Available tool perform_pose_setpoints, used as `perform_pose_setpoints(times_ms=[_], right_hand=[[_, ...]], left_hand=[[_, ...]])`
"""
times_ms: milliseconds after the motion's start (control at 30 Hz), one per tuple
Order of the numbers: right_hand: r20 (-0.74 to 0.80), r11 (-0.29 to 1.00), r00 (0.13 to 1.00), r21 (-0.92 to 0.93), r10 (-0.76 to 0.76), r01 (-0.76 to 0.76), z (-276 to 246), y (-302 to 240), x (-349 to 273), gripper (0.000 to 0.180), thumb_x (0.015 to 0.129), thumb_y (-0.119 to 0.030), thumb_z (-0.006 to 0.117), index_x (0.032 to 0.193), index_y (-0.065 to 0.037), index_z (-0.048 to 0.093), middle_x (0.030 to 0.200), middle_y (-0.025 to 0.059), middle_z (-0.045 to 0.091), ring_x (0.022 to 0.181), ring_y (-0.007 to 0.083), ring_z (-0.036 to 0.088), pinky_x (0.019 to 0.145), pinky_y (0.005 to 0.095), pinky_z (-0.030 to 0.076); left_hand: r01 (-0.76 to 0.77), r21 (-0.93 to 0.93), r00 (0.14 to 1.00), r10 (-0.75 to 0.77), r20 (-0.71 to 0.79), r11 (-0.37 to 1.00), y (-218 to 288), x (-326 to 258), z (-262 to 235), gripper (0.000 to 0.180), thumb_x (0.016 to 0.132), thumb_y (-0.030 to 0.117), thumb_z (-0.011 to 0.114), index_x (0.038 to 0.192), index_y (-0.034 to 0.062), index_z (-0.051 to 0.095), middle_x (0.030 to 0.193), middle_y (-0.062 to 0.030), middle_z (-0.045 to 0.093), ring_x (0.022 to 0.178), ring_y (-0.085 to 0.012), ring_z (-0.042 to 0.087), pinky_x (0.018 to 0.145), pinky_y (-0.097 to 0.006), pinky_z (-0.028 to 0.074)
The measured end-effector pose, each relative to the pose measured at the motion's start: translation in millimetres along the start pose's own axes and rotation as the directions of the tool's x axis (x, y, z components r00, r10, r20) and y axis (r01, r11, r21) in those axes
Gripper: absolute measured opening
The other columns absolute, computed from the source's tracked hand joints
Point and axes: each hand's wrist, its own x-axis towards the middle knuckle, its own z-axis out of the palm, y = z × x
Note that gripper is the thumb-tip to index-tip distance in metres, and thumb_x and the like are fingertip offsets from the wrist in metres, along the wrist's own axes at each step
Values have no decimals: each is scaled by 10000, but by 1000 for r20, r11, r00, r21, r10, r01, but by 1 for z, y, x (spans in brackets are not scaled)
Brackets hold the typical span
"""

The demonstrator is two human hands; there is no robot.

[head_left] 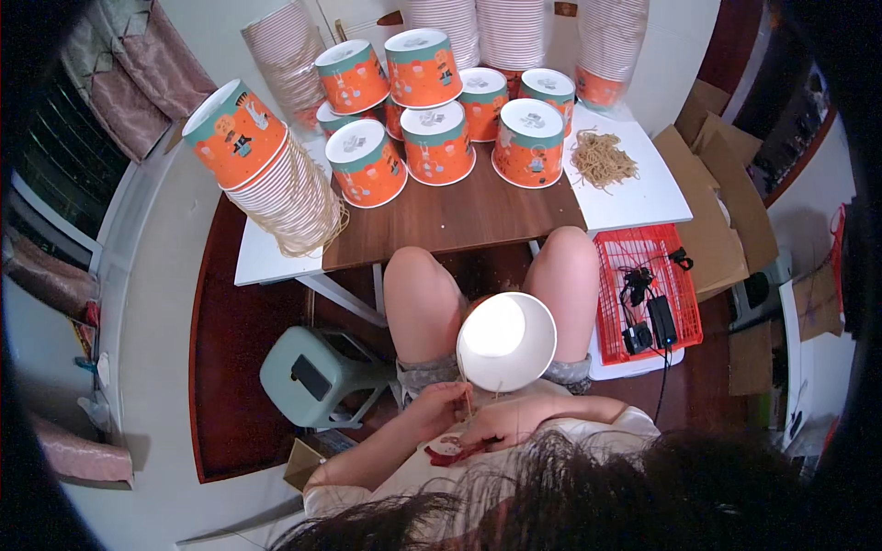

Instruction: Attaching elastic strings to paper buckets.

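White inside, the round, smooth-walled bucket [533,358] sits between the person's thighs [424,294], its wide mouth facing up. Near its rim, the left hand [441,406] pinches a thin tan strand [469,401]; whether the right hand's [505,424] curled fingers grip anything, I cannot tell.

The tubs [439,158] are showing orange sides with small white and dark figures, a green band and white bases marked in grey. The open tub [531,356] is displaying a plain white inside. The bands [604,161] are looking tan. The table [478,216] is pairing brown wood grain with white ends. The basket [691,317] is standing out bright red against a black adapter [661,321]. The stool [283,369] is appearing pale grey-green, the curtains [138,78] dusky pink, the floor [225,386] dark reddish brown. The shorts [568,372] are showing mottled grey.
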Motion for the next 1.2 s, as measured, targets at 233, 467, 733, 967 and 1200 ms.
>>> perform_pose_setpoints(times_ms=[233,467,733,967,1200], right_hand=[[227,981,963,164,-144,108,-3,-9,-3,112,685,-76,466,765,2,471,694,126,502,653,269,505,602,356,390],[235,971,952,182,-195,154,1,-9,-4,98,685,-81,459,745,-5,470,695,120,504,655,277,503,594,364,387],[229,972,955,184,-189,148,-1,-17,-2,89,695,-79,455,759,-19,471,704,125,516,655,290,505,589,369,388],[231,971,949,155,-216,184,0,-15,-3,83,694,-87,461,745,-21,467,686,124,513,637,294,502,575,371,383],[255,951,923,188,-289,246,0,-15,-2,86,710,-106,465,727,-22,454,631,118,493,589,301,488,546,381,373]], left_hand=[[-80,-44,994,76,-83,996,6,23,-17,192,872,208,461,788,62,553,692,8,511,602,-87,448,518,-207,341],[46,42,976,-36,-215,998,17,9,-2,198,863,251,472,801,89,566,691,26,516,614,-75,456,516,-214,342],[23,86,985,-8,-171,996,9,7,5,171,826,252,527,805,91,582,715,19,552,640,-70,493,516,-233,373],[-65,25,977,69,-202,998,10,10,6,98,803,139,545,784,47,571,672,-2,542,571,-77,480,444,-195,333],[-8,-47,965,-4,-262,999,12,23,-7,105,756,152,564,687,76,542,606,14,508,516,-64,436,413,-189,277]])
